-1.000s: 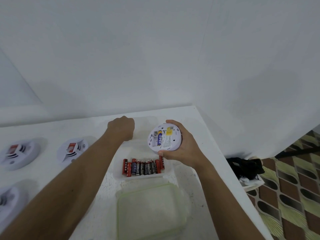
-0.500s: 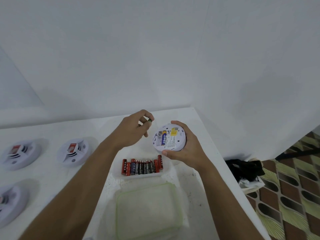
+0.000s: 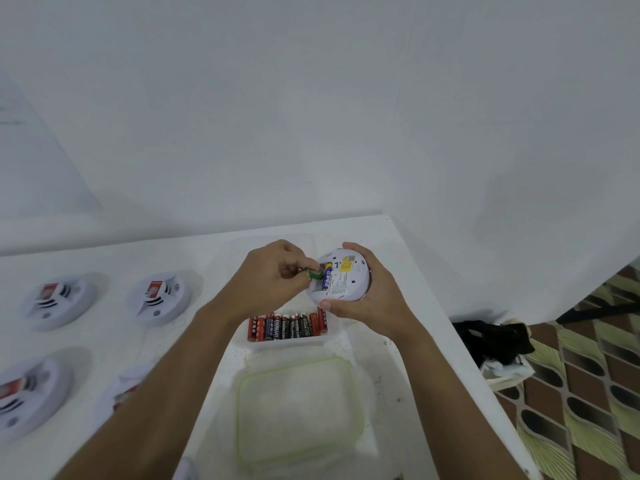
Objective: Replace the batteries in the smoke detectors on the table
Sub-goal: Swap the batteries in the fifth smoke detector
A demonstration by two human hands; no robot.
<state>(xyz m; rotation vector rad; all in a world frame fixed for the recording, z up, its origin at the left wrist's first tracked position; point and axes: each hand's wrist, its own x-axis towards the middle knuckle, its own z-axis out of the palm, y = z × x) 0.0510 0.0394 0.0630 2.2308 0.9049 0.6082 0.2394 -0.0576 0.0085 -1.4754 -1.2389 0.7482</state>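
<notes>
My right hand [image 3: 367, 299] cups a round white smoke detector [image 3: 346, 282], back side up, above the table's far right corner. A blue battery [image 3: 327, 276] lies in its open compartment beside a yellow label. My left hand [image 3: 273, 275] pinches a green battery [image 3: 314, 274] at the compartment's left edge, touching the detector. Below the hands, a clear tray [image 3: 287, 342] holds several red and black batteries [image 3: 286, 326].
Several more white smoke detectors [image 3: 160, 298] lie face up on the left of the white table [image 3: 104, 341]. A clear lid with a green rim [image 3: 299, 412] rests near me. The table's right edge drops to a patterned floor with a black bag [image 3: 491, 341].
My left hand came back from the far side of the table holding a green battery and brought it to the detector's compartment. The right hand kept holding the detector.
</notes>
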